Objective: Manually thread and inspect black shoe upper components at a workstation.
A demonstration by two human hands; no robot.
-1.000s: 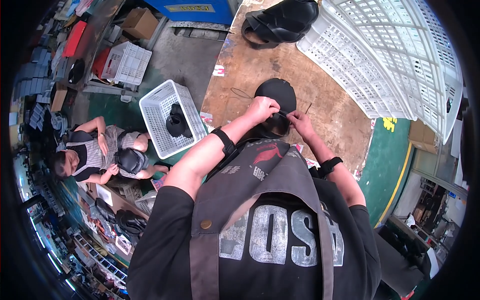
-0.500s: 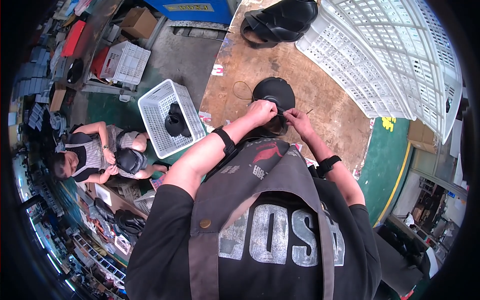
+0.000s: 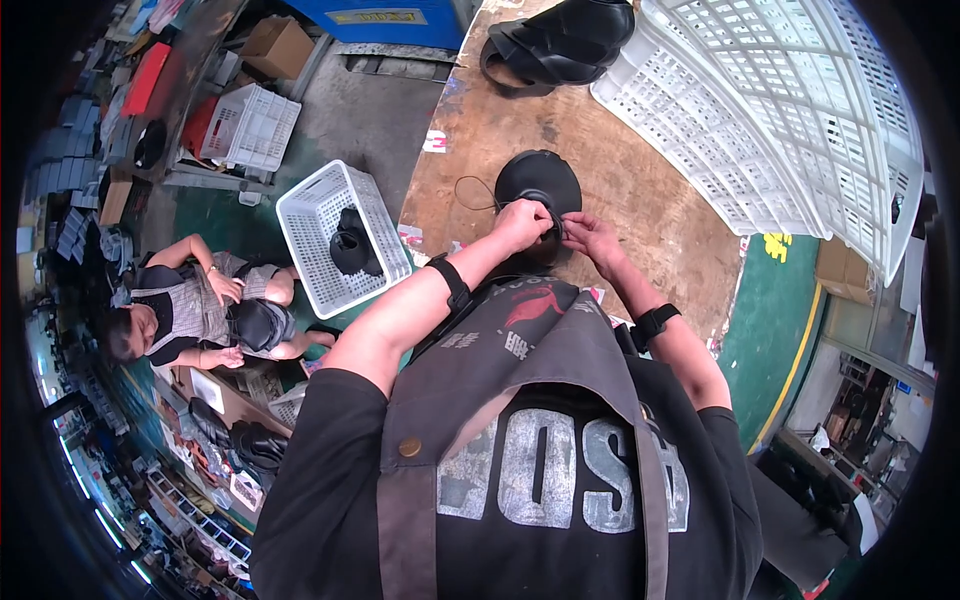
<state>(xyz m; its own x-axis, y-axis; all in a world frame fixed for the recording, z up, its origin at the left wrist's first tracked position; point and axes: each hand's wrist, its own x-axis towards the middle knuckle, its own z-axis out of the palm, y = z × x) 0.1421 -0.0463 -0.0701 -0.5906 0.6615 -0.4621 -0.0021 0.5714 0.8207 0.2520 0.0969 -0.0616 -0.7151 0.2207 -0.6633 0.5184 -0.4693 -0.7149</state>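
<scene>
A black, rounded, brimmed piece (image 3: 540, 180), shiny and shell-like, lies on the wooden table in front of my body. My left hand (image 3: 524, 224) is closed on the raised middle part of it. Beside it, my right hand (image 3: 592, 237) pinches at the right edge of the same part; what lies between its fingertips is too small to make out. A thin dark cord (image 3: 468, 192) curves in a loop out to the left of the piece. The near part of the piece is hidden by shadow and my hands.
The wooden table (image 3: 640, 160) bears a stack of black moulded pieces (image 3: 560, 50) at its far end. White perforated crates (image 3: 690, 130) line its right side. On the floor at left, a white basket (image 3: 300, 215) holds black pieces. A seated person (image 3: 190, 300) works farther left.
My right hand has shifted slightly left, and the thin strand sticking out past its fingers no longer shows. The black piece has moved a little left. The seated person's hands have moved apart.
</scene>
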